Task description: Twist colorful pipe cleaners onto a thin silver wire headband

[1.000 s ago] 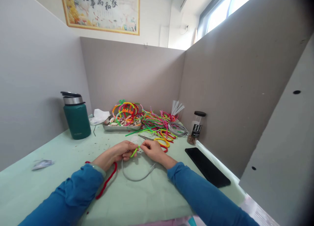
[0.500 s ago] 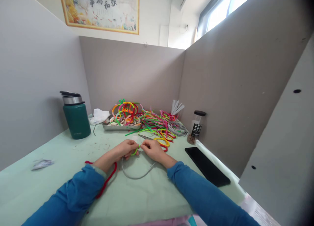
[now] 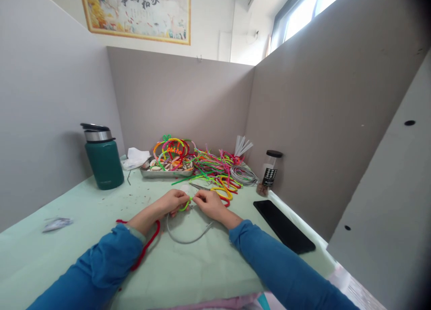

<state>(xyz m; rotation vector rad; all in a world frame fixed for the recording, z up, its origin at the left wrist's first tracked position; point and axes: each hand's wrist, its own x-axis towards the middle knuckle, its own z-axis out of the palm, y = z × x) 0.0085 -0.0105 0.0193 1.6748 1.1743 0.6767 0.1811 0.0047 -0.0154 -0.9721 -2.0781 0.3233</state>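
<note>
One head-worn camera faced forward and down across the green-covered table toward the grey rear partition. The left hand and right hand appeared near, below centre; the framed calligraphy picture, well beyond, was cropped above.

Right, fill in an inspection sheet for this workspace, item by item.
Surface: pale green tabletop, dark specks scattered on its left part.
Work in hand: lime-green strip; grey loop just below the hands.
Clutter: red strip by the left forearm, metal tray of mixed pieces, heap of coloured strips, black slab.
Hands: left hand and right hand pinching the lime-green strip.
Cables: grey coil beside the heap, material unclear.
Surroundings: grey partition, framed picture, window.
</note>
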